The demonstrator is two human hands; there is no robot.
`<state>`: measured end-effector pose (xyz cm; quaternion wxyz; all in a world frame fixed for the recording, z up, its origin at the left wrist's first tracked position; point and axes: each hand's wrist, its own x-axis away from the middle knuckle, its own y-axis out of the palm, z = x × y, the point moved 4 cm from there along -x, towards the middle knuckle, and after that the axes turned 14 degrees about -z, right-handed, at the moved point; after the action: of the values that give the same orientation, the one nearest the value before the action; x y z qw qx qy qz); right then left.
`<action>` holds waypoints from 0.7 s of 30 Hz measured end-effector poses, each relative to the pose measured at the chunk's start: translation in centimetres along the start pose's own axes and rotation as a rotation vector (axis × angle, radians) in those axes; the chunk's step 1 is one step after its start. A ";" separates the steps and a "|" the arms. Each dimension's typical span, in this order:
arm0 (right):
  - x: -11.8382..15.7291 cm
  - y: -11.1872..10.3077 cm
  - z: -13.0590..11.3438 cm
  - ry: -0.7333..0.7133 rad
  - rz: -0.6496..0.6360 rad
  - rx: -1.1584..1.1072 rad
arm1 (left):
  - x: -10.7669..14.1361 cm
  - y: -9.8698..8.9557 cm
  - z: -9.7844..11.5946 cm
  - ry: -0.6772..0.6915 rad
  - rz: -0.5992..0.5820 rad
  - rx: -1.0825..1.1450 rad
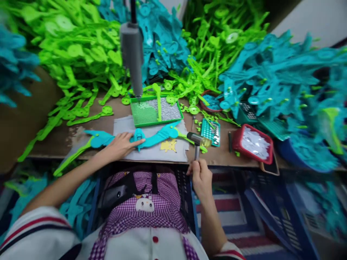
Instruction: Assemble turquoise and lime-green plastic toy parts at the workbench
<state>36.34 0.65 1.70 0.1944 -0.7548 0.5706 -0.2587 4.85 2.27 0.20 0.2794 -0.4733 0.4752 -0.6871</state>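
Observation:
My right hand (201,177) is wrapped round the handle of a small hammer (197,144). The hammer has a metal shaft, a dark face on one side and a yellowish clear face on the other; its head is raised beside the right end of a blue and green plastic assembly (159,136). This long piece lies across a pale cloth (151,154), with a round blue clip-like part in its middle and a green arm at each end. My left hand (121,144) grips its left-middle section from above, index finger stretched toward the round part.
A grey screwdriver (132,54) hangs over a green tray (158,124) of small metal pieces. A teal screw tray (206,124) and red bin (240,142) of white pieces stand rightward. Green parts (81,50) and blue parts (271,76) are heaped behind.

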 end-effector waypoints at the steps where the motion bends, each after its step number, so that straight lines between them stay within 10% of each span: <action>1: -0.6 1.1 -1.1 -0.067 -0.035 -0.008 | 0.2 -0.1 0.2 -0.006 0.043 0.030; 5: -2.6 6.7 -4.7 -0.223 -0.292 0.039 | 5.4 1.2 -0.7 -0.142 0.353 0.213; 11: -3.9 14.1 -9.8 -0.526 -0.656 0.189 | 19.9 9.1 -5.6 -1.023 1.086 0.498; 14: -5.1 17.4 -11.8 -0.637 -0.676 0.361 | 21.5 12.7 -7.9 -1.154 1.101 0.820; 21: -6.3 19.3 -13.2 -0.584 -0.641 0.793 | 18.4 14.7 -10.0 -0.910 1.033 1.396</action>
<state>12.24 1.42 -0.33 0.5232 -0.7992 0.0964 -0.2798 -12.57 -14.90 -7.20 0.9194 -0.1552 -0.0422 -0.3588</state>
